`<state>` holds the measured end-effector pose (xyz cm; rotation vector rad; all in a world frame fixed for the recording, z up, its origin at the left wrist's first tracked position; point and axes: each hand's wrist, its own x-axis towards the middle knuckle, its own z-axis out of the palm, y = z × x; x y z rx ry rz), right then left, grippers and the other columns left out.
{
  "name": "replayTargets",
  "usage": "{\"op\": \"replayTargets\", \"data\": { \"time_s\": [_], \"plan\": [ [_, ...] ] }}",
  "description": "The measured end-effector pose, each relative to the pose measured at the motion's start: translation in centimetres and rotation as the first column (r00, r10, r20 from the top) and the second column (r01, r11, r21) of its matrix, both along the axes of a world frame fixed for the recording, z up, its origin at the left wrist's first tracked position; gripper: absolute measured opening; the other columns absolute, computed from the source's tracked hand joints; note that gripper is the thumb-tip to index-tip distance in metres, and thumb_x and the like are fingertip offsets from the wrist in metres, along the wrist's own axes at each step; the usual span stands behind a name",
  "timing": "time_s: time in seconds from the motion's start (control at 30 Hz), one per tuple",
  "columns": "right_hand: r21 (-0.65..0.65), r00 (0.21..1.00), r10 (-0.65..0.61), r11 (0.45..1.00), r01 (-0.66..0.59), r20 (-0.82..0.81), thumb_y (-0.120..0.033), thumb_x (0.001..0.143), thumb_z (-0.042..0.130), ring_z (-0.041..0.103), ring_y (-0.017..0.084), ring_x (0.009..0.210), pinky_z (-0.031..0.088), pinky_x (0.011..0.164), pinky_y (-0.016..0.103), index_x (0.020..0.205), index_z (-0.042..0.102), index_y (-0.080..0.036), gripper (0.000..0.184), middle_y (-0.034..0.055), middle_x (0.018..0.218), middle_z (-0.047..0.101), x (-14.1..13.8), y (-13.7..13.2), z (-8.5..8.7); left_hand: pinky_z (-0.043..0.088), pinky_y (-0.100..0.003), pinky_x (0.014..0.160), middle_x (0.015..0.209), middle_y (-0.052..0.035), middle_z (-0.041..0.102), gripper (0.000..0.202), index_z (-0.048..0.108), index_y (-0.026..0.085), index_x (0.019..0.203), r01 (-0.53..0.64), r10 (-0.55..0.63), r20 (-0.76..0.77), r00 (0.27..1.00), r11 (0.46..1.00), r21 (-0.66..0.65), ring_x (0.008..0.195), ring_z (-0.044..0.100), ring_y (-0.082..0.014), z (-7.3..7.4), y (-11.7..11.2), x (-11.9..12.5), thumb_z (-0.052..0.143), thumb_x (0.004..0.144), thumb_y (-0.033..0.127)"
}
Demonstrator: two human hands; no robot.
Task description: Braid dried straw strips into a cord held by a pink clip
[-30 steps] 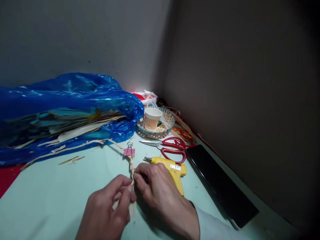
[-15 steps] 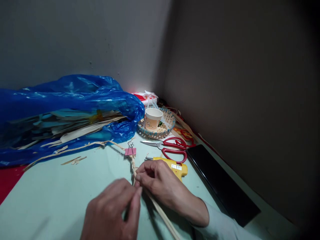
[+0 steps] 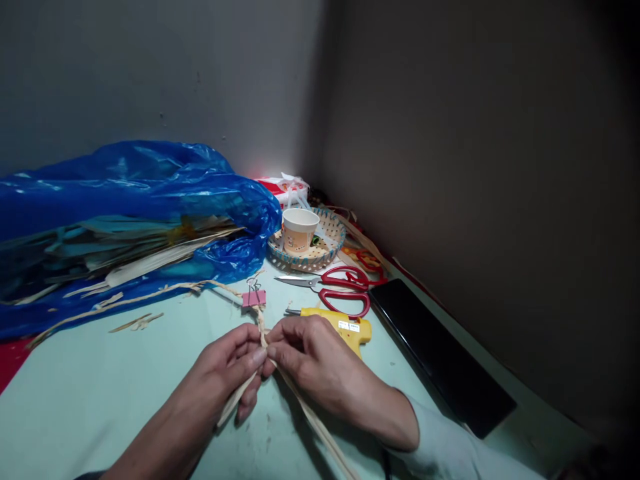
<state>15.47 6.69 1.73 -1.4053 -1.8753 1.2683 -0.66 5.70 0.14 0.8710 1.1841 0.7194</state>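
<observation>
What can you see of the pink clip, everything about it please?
The pink binder clip has a plain pink body, seemingly metal, with thin wire handles sticking up above it. It looks closed over the pale twisted strand, which shows on both sides of it. It sits on the pale green tabletop, beyond the left hand and right hand, with neither touching it. Its underside is hidden.

Pale green tabletop, faint shadows across it. Behind tabletop: grey wall, few small dark specks, pinkish glow low down. Right of tabletop: darker brownish-grey surface, wall or panel, cannot tell which, fading to black farthest right. Left of tabletop: red patch.
</observation>
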Motion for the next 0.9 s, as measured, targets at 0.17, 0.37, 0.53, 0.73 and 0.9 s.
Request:
{"op": "replayTargets", "data": {
  "time_s": [0.17, 0.37, 0.53, 0.73, 0.9],
  "plan": [
    [0.126, 0.99, 0.066, 0.989, -0.082, 0.124, -0.016, 0.087, 0.052, 0.057, 0.013, 0.071, 0.036, 0.065, 0.023, 0.083, 0.067, -0.018, 0.016, 0.0014, 0.077, 0.069, 0.3, -0.6, 0.6, 0.037, -0.02, 0.045, 0.048, 0.008, 0.05, 0.019, 0.054, 0.018, 0.094, 0.121, -0.119, -0.047, 0.992, 0.992, 0.044, 0.041, 0.04, -0.0082, 0.2, 0.0, -0.4, 0.058, 0.083, 0.033],
    [0.148, 0.907, 0.02, 0.985, -0.09, 0.42, -0.031, 0.095, 0.041, 0.052, 0.017, 0.064, 0.031, 0.057, 0.027, 0.082, 0.06, -0.02, 0.025, 0.0048, 0.071, 0.062, 0.3, -1.9, 1.2, 0.018, -0.017, 0.037, 0.044, 0.0111, 0.037, 0.02, 0.056, 0.018, 0.083, 0.021, -0.024, -0.067, 0.997, 0.999, -0.035, 0.037, 0.024, -0.0041, 0.0, -0.6, -0.3, 0.061, 0.081, 0.038],
    [0.164, 0.858, 0.029, 0.978, -0.131, 0.513, -0.033, 0.094, 0.04, 0.048, 0.018, 0.061, 0.024, 0.052, 0.028, 0.082, 0.057, -0.022, 0.024, 0.0047, 0.066, 0.055, 0.1, -1.9, 1.0, 0.01, -0.016, 0.038, 0.043, 0.0146, 0.025, 0.027, 0.051, 0.02, 0.068, -0.02, 0.02, -0.001, 1.0, 0.998, -0.064, 0.039, 0.012, -0.0019, -0.6, -0.3, 0.0, 0.067, 0.075, 0.041],
    [0.117, 0.865, 0.072, 0.982, -0.149, 0.497, -0.034, 0.092, 0.039, 0.05, 0.018, 0.061, 0.026, 0.05, 0.026, 0.082, 0.055, -0.023, 0.022, 0.0053, 0.07, 0.056, -0.1, -2.0, 1.0, 0.011, -0.019, 0.036, 0.044, 0.0121, 0.034, 0.027, 0.051, 0.019, 0.064, -0.063, 0.073, -0.097, 0.993, 0.992, 0.106, 0.034, 0.019, -0.0027, -1.0, -0.3, 0.4, 0.069, 0.071, 0.038],
    [0.188, 0.865, 0.046, 0.969, -0.16, 0.5, -0.031, 0.088, 0.042, 0.05, 0.017, 0.053, 0.023, 0.046, 0.028, 0.076, 0.053, -0.022, 0.018, 0.0044, 0.061, 0.057, -0.1, -1.7, 0.0, 0.014, -0.02, 0.039, 0.046, 0.0105, 0.034, 0.028, 0.055, 0.02, 0.064, -0.159, 0.169, -0.071, 0.983, 0.978, 0.134, 0.039, 0.018, -0.0055, -1.3, -0.8, 0.9, 0.067, 0.073, 0.043]
  ]
}}
